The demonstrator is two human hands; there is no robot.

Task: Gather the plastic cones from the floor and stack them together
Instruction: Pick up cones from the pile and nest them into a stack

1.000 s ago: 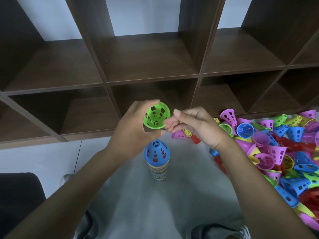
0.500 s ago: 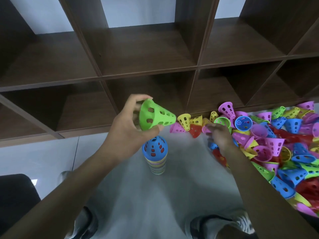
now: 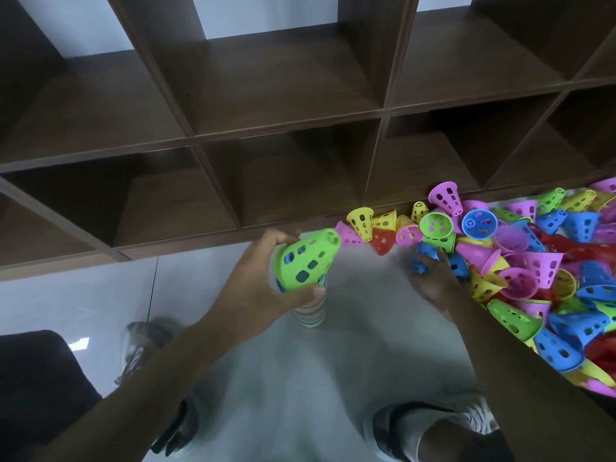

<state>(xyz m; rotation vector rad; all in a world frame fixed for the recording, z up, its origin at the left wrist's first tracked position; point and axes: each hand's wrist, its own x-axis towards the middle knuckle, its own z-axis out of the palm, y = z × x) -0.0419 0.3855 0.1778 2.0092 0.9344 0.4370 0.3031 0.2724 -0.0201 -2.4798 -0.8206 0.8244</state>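
Green cone [image 3: 305, 260] held directly over the stack [image 3: 310, 311], tilted: wide rim low and toward the left, narrow closed tip up and toward the right, long axis slanted well off the stack's upright one. Just below it, a sliver of the blue top cone [image 3: 280, 285] of the stack, mostly hidden behind the green rim. Rim touching the blue cone or only hovering above it: cannot tell.

Left hand [image 3: 256, 285] wrapped round the green cone, fingers curled over the far side, thumb pressed against the near rim. Nearest hand to the stack, so probably the one to finish the placement: swing the tip upright, line the rim over the blue cone, press down. Likely fault if left slanted: cone jammed crooked or stack tipped.

Right of the stack, right hand [image 3: 433, 281] at the near edge of the loose pile [image 3: 533, 268], fingers bent down onto a blue cone [image 3: 420, 261] lying on its side there; blurred, so pinching or only touching: cannot tell. Pile spread farther right of the stack along the floor [image 3: 360, 345]. Behind the stack, dark wooden shelving [image 3: 266, 105]. Nearer than the stack, two shoes [image 3: 143, 345] at the bottom of the view.
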